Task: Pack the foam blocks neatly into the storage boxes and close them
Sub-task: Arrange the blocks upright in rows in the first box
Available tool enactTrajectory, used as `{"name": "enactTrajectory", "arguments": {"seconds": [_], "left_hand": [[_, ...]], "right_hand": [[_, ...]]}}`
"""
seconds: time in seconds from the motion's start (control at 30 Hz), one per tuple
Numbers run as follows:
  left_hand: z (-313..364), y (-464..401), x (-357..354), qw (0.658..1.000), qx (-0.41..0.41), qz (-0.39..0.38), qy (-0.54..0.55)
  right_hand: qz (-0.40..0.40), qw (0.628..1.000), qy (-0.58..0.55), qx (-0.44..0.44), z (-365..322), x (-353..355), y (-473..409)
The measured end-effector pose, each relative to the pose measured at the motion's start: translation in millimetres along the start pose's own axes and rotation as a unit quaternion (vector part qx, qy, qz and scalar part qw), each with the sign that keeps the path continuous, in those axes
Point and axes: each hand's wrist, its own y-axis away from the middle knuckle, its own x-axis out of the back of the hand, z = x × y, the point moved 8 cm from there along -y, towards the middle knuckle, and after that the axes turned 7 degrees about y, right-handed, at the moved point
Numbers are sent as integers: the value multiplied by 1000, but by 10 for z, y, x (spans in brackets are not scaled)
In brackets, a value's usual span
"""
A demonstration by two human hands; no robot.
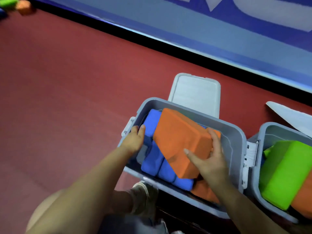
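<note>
The right hand (210, 159) grasps a big orange foam block (181, 142), thumb and fingers spread around its near corner, holding it tilted over smooth blue foam blocks (152, 162) inside an open grey plastic storage box (236, 141). The left hand (135, 139) reaches in, fingers curled loosely at a blue block by the box's left rim.
</note>
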Motion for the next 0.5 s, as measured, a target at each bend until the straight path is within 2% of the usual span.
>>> {"name": "enactTrajectory", "arguments": {"seconds": [0.1, 0.2, 0.27, 0.33, 0.43, 0.5], "left_hand": [[178, 261, 291, 996, -10, 26, 88], [157, 458, 360, 979, 66, -8, 192], [130, 510, 444, 986, 87, 2, 145], [155, 520, 519, 994, 65, 8, 92], [176, 495, 478, 984, 83, -65, 144], [199, 481, 472, 976, 103, -102, 162]], "right_hand": [[-23, 999, -30, -2, -235, -97, -72], [-61, 997, -38, -17, -502, -226, -145], [-90, 995, -10, -35, -637, -349, -231], [-115, 990, 21, -80, -667, -485, -339], [-163, 971, 30, -173, -650, -688, -436], [-188, 961, 40, -199, -697, -805, -493]]}}
